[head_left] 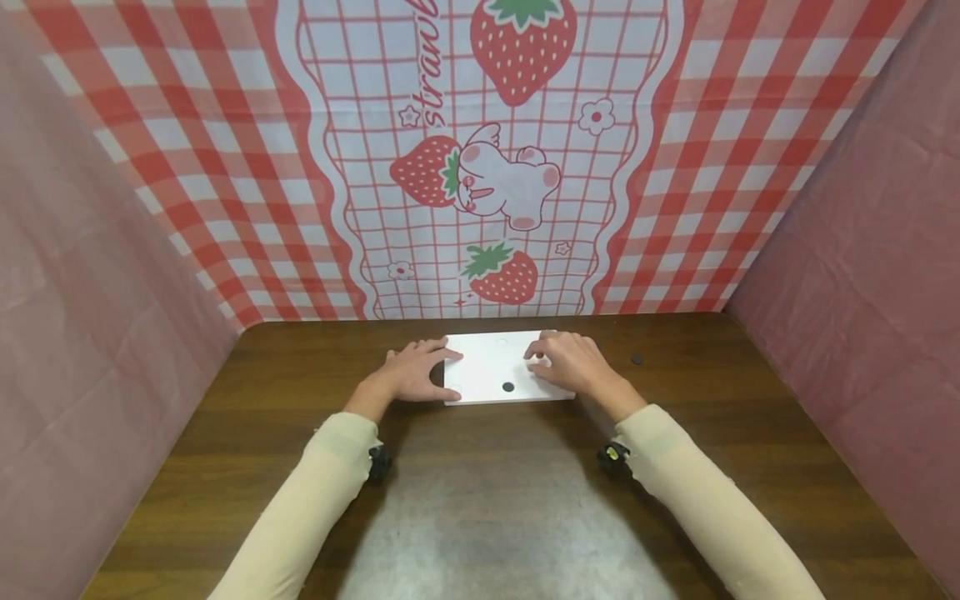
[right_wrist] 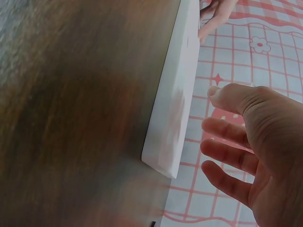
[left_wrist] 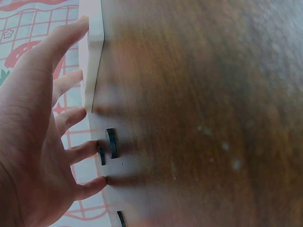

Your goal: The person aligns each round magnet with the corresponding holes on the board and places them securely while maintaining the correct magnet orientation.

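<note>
Head view: a white rectangular slab [head_left: 487, 367] lies flat toward the far side of the wooden table [head_left: 480, 492], its long axis running left to right, its short ends facing left and right; a dark round spot [head_left: 508, 387] marks its near half. The left hand [head_left: 412, 372] reaches in from the near left, fingers spread and extended, thumb at the slab's near left corner. The right hand [head_left: 572, 362] is poised above the right part, its fingers loosely bent, apart, gripping nothing.
</note>
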